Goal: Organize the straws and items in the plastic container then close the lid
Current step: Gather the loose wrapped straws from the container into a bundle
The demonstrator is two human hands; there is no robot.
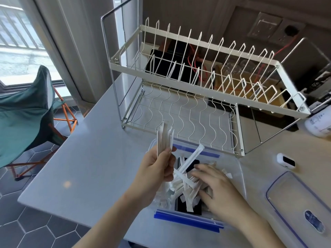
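Note:
A clear plastic container (238,176) with blue clips stands on the counter in front of me. Inside lies a loose pile of white paper-wrapped straws (184,187) over something black. My left hand (157,169) is raised above the container's left edge, shut on a bundle of wrapped straws (164,138) held upright. My right hand (216,187) is down inside the container, palm down, fingers spread on the pile and on small packets at the right side. The container's lid (293,199), clear with blue trim, lies flat on the counter to the right.
A two-tier white wire dish rack (197,83) stands just behind the container. A small white device (286,161) lies near the lid, and a white jar (318,124) at the far right. The counter's left edge drops to a tiled floor with a green folding chair (26,113).

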